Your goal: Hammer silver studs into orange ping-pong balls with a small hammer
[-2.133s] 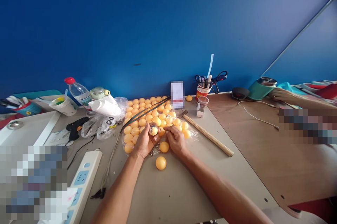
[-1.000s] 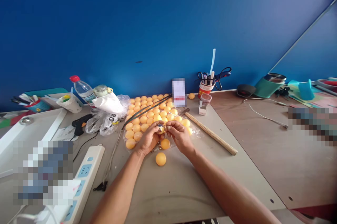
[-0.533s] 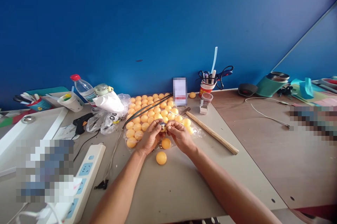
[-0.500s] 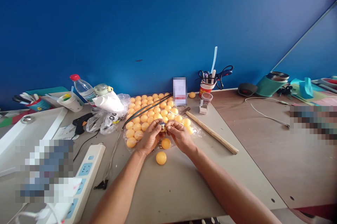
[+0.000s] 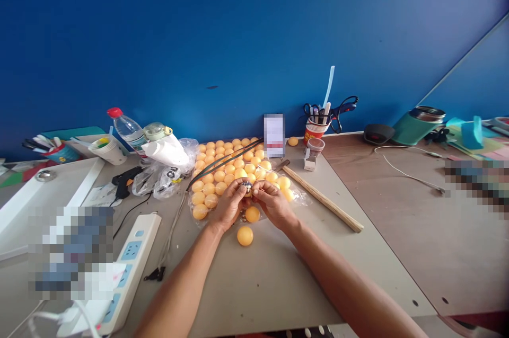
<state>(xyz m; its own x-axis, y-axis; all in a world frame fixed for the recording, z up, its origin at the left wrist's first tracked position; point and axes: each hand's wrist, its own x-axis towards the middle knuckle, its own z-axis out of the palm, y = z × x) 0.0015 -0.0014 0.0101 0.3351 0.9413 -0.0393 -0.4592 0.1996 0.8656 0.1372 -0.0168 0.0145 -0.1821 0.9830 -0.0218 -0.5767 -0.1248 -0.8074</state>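
Note:
Both hands meet over the front edge of a flat bag of orange balls (image 5: 209, 178). My left hand (image 5: 229, 204) is closed, thumb and forefinger gripping a small, shiny, dark-and-silver rounded piece (image 5: 247, 186); its exact kind is too small to tell. Right beside that piece, my right hand (image 5: 274, 203) is closed in a pinch, and what lies between its fingertips is hidden. Just below the hands sits a loose orange ball (image 5: 252, 214), with a second orange ball (image 5: 245, 236) nearer to me.
A wooden-handled hammer (image 5: 322, 197) lies to the right. Black straps (image 5: 226, 160) cross the bagged balls. On the left are a power strip (image 5: 133, 264), a black glue gun (image 5: 125, 181) and a white tray (image 5: 79, 195). A cup of pens (image 5: 316, 129) stands at the back.
The view has shifted slightly, moving the whole scene a little to the right. Both hands keep their hold at nearly the same spot, with only slight finger movement.

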